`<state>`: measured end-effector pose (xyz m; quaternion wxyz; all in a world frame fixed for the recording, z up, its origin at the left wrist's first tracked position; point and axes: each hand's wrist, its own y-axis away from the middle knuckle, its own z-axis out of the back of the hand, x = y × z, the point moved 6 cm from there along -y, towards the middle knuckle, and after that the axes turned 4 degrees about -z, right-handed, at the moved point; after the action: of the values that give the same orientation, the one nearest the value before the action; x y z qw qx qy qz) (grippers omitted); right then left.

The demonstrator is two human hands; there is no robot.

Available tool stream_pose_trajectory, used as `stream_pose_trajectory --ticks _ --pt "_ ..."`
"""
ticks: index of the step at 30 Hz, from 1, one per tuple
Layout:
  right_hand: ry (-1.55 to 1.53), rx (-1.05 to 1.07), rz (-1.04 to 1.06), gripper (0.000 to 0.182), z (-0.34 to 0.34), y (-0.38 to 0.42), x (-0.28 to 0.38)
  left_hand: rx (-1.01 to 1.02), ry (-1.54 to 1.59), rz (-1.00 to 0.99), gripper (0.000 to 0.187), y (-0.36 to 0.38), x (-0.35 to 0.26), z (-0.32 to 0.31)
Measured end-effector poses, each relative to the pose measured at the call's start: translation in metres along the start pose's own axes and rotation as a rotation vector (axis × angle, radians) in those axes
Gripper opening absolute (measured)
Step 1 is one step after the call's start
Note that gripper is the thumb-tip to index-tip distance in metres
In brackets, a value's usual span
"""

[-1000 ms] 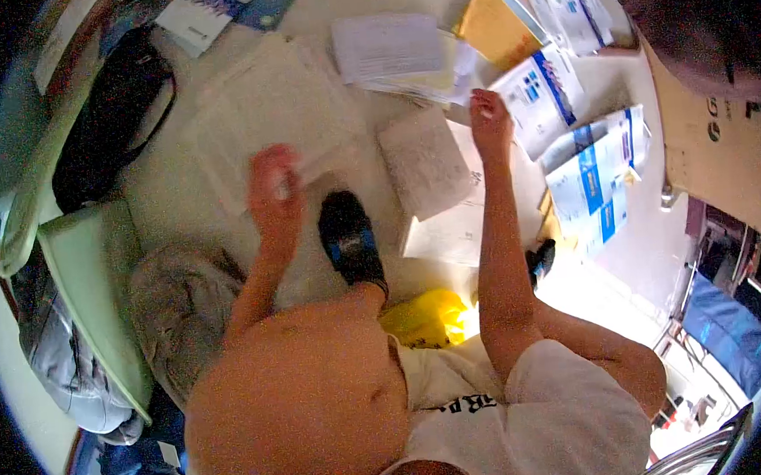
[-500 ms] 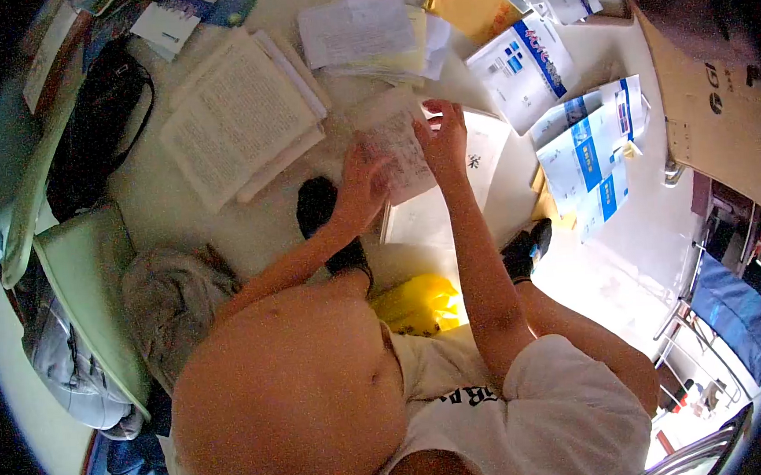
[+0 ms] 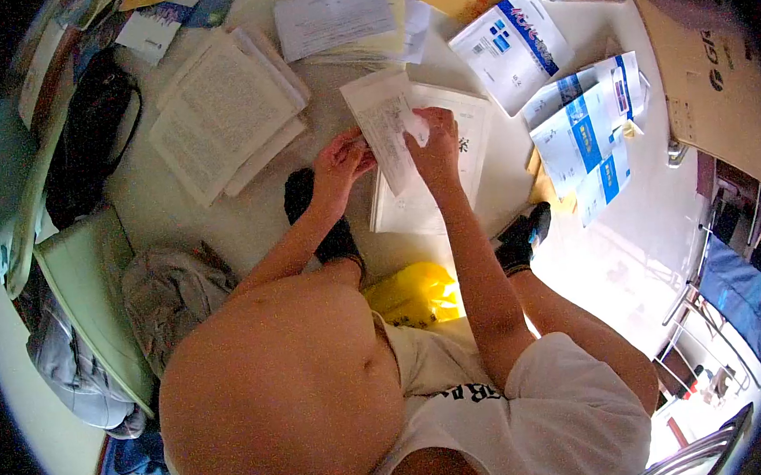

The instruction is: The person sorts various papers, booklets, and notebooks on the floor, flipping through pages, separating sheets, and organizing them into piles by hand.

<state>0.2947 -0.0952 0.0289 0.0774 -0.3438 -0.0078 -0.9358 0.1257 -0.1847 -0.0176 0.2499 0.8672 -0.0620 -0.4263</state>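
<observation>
A printed sheet of paper (image 3: pixel 381 114), slightly tilted, is held up between my two hands. My right hand (image 3: pixel 436 145) pinches its right side, where a bright white bit of paper shows by the fingertips. My left hand (image 3: pixel 343 162) has its fingers curled closed at the sheet's left edge; the exact grip is partly hidden. Under the sheet and my right hand lies a stack of papers (image 3: pixel 414 213) with a white top page bearing large dark characters, partly covered.
Printed papers (image 3: pixel 222 116) lie to the left, and another pile (image 3: pixel 334 20) lies ahead. Blue-and-white envelopes (image 3: pixel 513 52) and leaflets (image 3: pixel 582 148) lie right, beside a cardboard box (image 3: pixel 716 117). A yellow plastic bag (image 3: pixel 415 292) sits between my legs; a black bag (image 3: pixel 91 130) lies far left.
My left hand has moved left and its fingers have curled in. My right hand has come slightly down, and the sheet is turned more upright and narrower in view. The head view has shifted a little.
</observation>
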Motion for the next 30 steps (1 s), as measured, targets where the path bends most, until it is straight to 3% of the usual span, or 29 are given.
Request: stream_pose_trajectory --ticks 8,12,17,19,20,22,23,25,26,28,30 --pt "-0.01 0.033 -0.04 0.042 0.0 0.001 0.001 0.037 -0.038 -0.038 0.038 -0.011 0.013 -0.005" --pt "-0.041 0.006 0.007 0.043 -0.001 -0.001 -0.002 0.032 0.001 0.039 0.03 -0.018 0.022 -0.003" --pt "-0.143 0.044 -0.098 0.039 -0.006 -0.004 -0.018 0.042 0.096 -0.016 0.028 -0.027 0.019 -0.012" --pt "-0.106 0.048 -0.06 0.037 -0.001 -0.006 -0.013 -0.003 -0.333 -0.117 0.027 -0.032 0.013 -0.015" --pt "-0.068 0.056 -0.028 0.037 0.001 -0.007 -0.01 -0.004 -0.335 -0.123 0.027 -0.034 0.01 -0.014" --pt "-0.123 0.029 -0.026 0.036 -0.001 -0.008 -0.018 0.022 -0.927 -0.264 0.025 -0.032 -0.023 -0.029" --pt "-0.173 0.005 -0.032 0.035 -0.002 -0.007 -0.024 0.023 -0.932 -0.27 0.025 -0.03 -0.034 -0.032" --pt "-0.15 0.007 -0.051 0.033 -0.006 -0.004 -0.036 -0.087 -1.346 -0.471 0.023 -0.017 -0.074 -0.039" --pt "-0.125 0.014 -0.07 0.032 -0.009 -0.005 -0.042 -0.137 -1.341 -0.672 0.023 -0.005 -0.105 -0.043" --pt "-0.157 -0.016 -0.068 0.03 -0.002 -0.008 -0.039 -0.185 -1.332 -0.882 0.024 0.013 -0.142 -0.033" --pt "-0.195 -0.041 -0.071 0.028 0.005 -0.011 -0.025 -0.339 -0.915 -0.366 0.027 0.012 -0.143 0.015"
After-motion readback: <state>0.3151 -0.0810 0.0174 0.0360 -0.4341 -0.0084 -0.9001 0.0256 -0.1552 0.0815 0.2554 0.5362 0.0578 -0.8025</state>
